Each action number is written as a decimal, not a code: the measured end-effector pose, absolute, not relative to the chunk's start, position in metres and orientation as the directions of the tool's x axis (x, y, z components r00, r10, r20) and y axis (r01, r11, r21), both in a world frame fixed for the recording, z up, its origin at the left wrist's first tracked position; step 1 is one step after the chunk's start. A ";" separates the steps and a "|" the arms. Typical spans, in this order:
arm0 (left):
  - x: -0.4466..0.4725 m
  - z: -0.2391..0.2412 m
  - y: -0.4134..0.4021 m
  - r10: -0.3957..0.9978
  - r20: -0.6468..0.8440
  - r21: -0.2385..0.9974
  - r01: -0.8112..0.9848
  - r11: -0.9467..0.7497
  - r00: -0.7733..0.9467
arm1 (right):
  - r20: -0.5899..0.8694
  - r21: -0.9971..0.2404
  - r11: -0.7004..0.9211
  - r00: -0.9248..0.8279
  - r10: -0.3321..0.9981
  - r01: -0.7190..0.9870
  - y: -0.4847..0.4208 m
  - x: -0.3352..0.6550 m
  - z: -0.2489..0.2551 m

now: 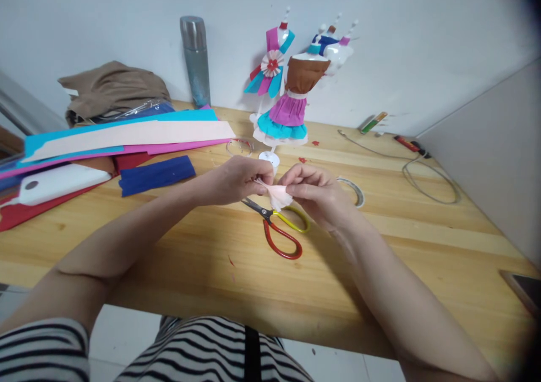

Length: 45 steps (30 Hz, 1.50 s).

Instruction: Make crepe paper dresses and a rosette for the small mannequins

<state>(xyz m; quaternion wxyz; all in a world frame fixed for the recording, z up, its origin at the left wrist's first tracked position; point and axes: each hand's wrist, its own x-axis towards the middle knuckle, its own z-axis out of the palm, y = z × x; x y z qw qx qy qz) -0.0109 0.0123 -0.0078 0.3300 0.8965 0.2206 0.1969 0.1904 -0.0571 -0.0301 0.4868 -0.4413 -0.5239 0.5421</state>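
Note:
A small piece of pale pink crepe paper [279, 198] is stretched between my two hands above the table. My left hand [240, 180] pinches its gathered left end. At its right edge, the thumb and fingers of my right hand [316, 193] are closed on it. Below the paper lies a pair of scissors [282, 245] with one red and one yellow handle, blades pointing left and partly hidden by my left hand. Just behind my hands stands a small dress form [291, 106] in brown, magenta, blue and pale pink ruffles; its white base is partly covered.
Paper sheets [139, 132] in several colours lie at left, near a dark blue strip [157, 175] and a white glue gun [65, 182]. A flask [196, 61] stands at the wall. Right are a tape roll [353, 192], a cable [406, 170] and a green-orange tube [374, 123].

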 end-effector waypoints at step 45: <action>-0.012 -0.008 0.013 0.577 0.261 0.669 0.286 -0.686 0.773 | 0.364 -0.803 0.366 -0.099 0.926 0.471 -0.063 0.194 -0.023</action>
